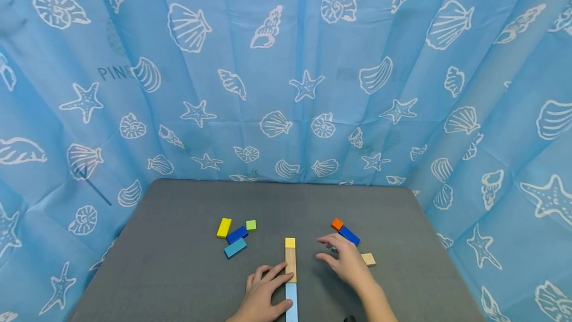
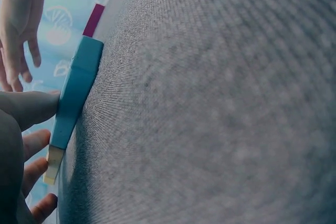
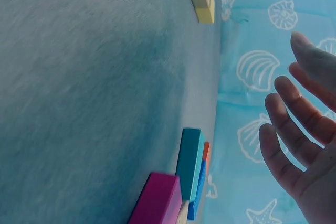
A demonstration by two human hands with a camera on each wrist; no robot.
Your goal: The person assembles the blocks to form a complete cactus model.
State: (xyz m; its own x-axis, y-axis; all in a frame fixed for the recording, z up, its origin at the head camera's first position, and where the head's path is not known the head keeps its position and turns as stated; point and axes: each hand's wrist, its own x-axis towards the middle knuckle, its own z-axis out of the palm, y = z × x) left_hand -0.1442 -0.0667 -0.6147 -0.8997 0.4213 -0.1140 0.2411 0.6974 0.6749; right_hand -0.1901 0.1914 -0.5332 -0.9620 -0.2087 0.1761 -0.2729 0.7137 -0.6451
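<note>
On the gray table (image 1: pixel 187 272), a wooden block (image 1: pixel 290 257) is set between a yellow cube (image 1: pixel 290 243) and a light blue block (image 1: pixel 291 307). The wooden block is touched by the spread fingers of the left hand (image 1: pixel 262 293), the light blue one by its thumb. The right hand's (image 1: pixel 347 261) fingers and thumb are held apart near a dark blue block (image 1: pixel 350 235). "PINE" can be read faintly on the curtain (image 1: pixel 277 83).

A person's left hand (image 1: pixel 263 294) rests low, back upward, its fingers (image 1: pixel 281 280) spread forward and thumb (image 1: pixel 283 306) set apart, while the right hand (image 1: pixel 346 258) hovers at the end of a bare forearm (image 1: pixel 377 303) angled inward, its fingers loosely extended and a clear gap between them and the thumb.
</note>
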